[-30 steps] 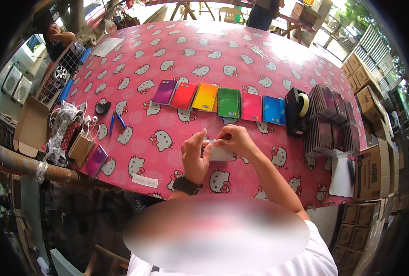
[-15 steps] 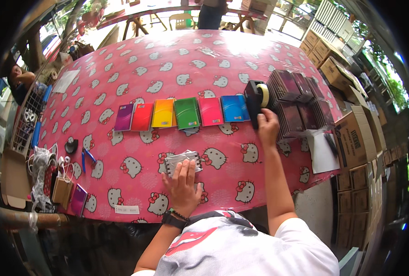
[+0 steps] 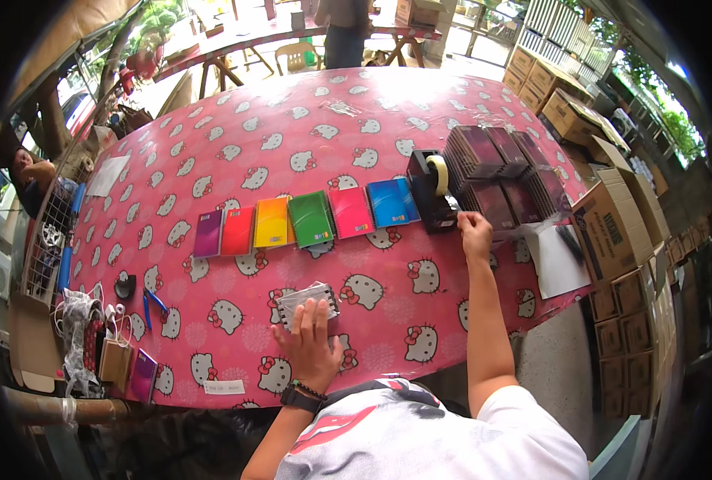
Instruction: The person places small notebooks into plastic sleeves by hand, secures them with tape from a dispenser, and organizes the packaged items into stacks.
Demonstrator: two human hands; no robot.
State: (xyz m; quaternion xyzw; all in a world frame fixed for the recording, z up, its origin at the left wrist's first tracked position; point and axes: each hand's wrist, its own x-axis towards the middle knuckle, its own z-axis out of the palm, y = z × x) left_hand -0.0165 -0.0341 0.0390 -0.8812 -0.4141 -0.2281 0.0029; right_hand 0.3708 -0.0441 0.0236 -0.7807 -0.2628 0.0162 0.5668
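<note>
Head view, only one: the small rectangular spiral-bound bundle in clear plastic film (image 3: 298,299) lay near the front of the pink cartoon-cat-print table cover (image 3: 388,336). The left hand (image 3: 311,350) was flat, fingers extended over the bundle. The right hand (image 3: 477,238) was beside the black desktop tape dispenser (image 3: 425,190) with its pale tape roll (image 3: 437,174), fingertips pinched together; couldn't tell if a tape end was between them.

Status, my read: bundle part-way. Film was on, looked creased; no tape strip could be made out on it. Closing the film looked left to do. Dark film-wrapped notebook stacks (image 3: 476,152), right of the dispenser, looked done. Six bright-coloured spiral notebooks (image 3: 311,218) lay in a row left of it, untouched by either hand.
</note>
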